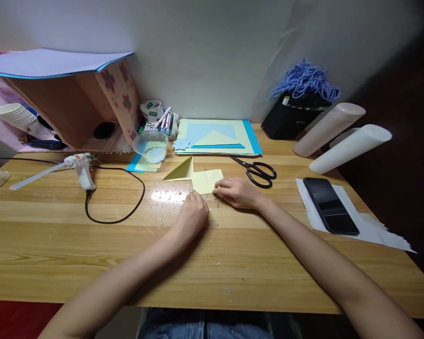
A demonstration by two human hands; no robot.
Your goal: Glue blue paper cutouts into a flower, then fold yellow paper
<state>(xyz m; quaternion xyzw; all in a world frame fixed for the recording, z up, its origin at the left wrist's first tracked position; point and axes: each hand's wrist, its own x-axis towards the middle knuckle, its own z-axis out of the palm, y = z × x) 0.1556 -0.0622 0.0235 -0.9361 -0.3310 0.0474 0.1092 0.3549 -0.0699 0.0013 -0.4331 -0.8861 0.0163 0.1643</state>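
A small pale-yellow piece of paper lies on the wooden table between my hands. My left hand is closed, its fingertips at the paper's lower left edge. At the lower right corner, my right hand has its thumb and fingers pressed together on the sheet. Just beyond, to the left, stands a folded yellow paper triangle, partly raised off the table. Black-handled scissors lie open-bladed or shut, I cannot tell, past my right hand.
On the left are a white glue gun with its looping black cord and a clear plastic bowl. Coloured paper sheets lie at the back. A phone, paper rolls and a black bin with blue yarn stand right.
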